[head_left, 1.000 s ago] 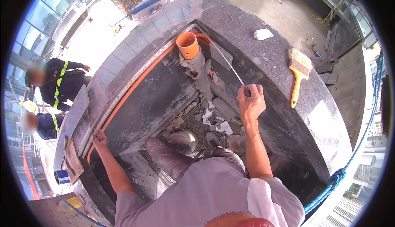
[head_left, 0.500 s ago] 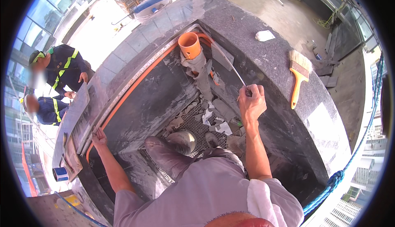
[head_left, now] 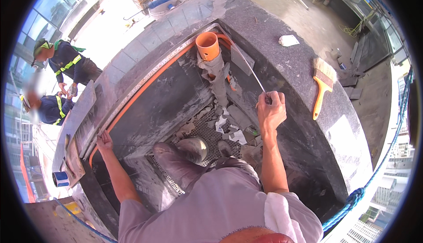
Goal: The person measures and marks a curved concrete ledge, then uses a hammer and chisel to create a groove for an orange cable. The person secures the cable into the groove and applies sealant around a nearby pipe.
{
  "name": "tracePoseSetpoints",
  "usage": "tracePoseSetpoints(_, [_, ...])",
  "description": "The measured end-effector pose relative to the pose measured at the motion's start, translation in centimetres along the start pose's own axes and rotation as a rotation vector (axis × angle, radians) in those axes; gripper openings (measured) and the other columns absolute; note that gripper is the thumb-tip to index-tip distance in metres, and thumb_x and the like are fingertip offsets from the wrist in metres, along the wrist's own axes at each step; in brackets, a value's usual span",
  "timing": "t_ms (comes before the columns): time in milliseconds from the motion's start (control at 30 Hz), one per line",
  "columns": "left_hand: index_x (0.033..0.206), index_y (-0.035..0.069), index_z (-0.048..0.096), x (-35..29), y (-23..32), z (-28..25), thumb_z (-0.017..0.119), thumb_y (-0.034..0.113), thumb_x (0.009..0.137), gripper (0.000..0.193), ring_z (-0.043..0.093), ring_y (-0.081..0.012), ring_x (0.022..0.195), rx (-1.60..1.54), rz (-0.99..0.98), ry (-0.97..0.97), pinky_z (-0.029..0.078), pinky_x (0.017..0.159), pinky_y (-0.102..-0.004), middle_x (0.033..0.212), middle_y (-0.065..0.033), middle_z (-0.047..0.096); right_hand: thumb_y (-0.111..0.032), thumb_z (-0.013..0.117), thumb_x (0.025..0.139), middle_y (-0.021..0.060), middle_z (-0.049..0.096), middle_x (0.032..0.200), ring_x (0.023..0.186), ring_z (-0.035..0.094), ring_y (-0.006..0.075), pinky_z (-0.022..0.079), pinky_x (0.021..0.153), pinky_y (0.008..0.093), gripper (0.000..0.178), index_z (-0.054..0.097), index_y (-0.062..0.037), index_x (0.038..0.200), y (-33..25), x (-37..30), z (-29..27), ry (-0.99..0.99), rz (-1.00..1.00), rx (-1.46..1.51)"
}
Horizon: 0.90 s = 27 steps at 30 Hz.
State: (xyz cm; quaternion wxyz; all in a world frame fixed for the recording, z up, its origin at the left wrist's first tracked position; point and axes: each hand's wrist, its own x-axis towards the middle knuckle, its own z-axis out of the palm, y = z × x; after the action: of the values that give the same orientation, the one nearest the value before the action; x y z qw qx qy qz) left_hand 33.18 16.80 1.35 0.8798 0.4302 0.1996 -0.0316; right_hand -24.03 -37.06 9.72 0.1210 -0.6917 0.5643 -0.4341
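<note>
Bending along the pit edge, pale strip runs into right hand, closed around it; left hand narrow at strip, grip unclear; open room between.

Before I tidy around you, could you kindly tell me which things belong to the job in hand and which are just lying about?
Probably in the job:
thin pale rod, gripped by the right hand
pale strip and orange tube, beside the left hand

Probably just lying about:
brush, on the stone ledge
small white scrap, on the same ledge
torn white pieces, on the floor
</note>
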Motion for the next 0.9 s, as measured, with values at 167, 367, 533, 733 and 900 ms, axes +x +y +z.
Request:
tracePoseSetpoints(167, [0.143, -0.001, 0.059, 0.1, -0.5, 0.0, 0.049, 0.031, 0.117, 0.042, 0.069, -0.0258, 0.13, -0.016, 0.01, 0.015, 0.062, 0.11, -0.0404, 0.14, -0.0108, 0.071, -0.022, 0.079, 0.091, 0.0059, 0.072, 0.091, 0.079, 0.074, 0.0311, 0.056, 0.072, 0.0435, 0.016, 0.074, -0.0082, 0.086, -0.5, 0.1, -0.3, -0.042, 0.063, -0.015])
tracePoseSetpoints(367, [0.146, 0.0, 0.057, 0.7, -0.2, -0.5, 0.052, 0.033, 0.116, 0.046, 0.067, -0.0251, 0.133, 0.005, 0.029, 0.018, 0.061, 0.111, -0.0409, 0.147, -0.0114, 0.067, -0.021, 0.079, 0.09, 0.0048, 0.072, 0.091, 0.079, 0.074, 0.0295, 0.056, 0.071, 0.0432, 0.015, 0.073, -0.0085, 0.085, -0.9, 0.1, -0.3, -0.048, 0.071, -0.012])
tracePoseSetpoints(533, [0.148, -0.001, 0.056, -0.9, -1.1, 0.8, 0.046, 0.035, 0.118, 0.048, 0.067, -0.0249, 0.134, 0.005, 0.025, 0.062, 0.061, 0.111, -0.0406, 0.148, -0.0119, 0.066, -0.021, 0.079, 0.09, 0.0044, 0.071, 0.091, 0.08, 0.074, 0.028, 0.056, 0.072, 0.0432, 0.014, 0.073, -0.009, 0.086, -0.7, 0.1, -0.1, -0.033, 0.051, -0.028])
tracePoseSetpoints(733, [0.143, -0.001, 0.059, -2.0, -0.9, 1.6, 0.039, 0.029, 0.12, 0.043, 0.068, -0.0271, 0.133, -0.008, 0.04, 0.096, 0.061, 0.113, -0.0419, 0.143, -0.0129, 0.07, -0.02, 0.078, 0.089, 0.0048, 0.071, 0.091, 0.08, 0.074, 0.0287, 0.056, 0.072, 0.043, 0.013, 0.072, -0.0085, 0.085, -0.9, 0.3, 0.1, -0.02, 0.039, -0.029])
tracePoseSetpoints(900, [0.143, -0.002, 0.058, -2.7, -1.2, 2.2, 0.039, 0.029, 0.12, 0.043, 0.066, -0.0273, 0.135, -0.018, 0.031, 0.104, 0.06, 0.114, -0.042, 0.146, -0.0135, 0.067, -0.018, 0.079, 0.089, 0.003, 0.072, 0.093, 0.078, 0.075, 0.0287, 0.056, 0.069, 0.0436, 0.012, 0.07, -0.0114, 0.085, -0.6, 0.1, 0.2, -0.014, 0.0, -0.052])
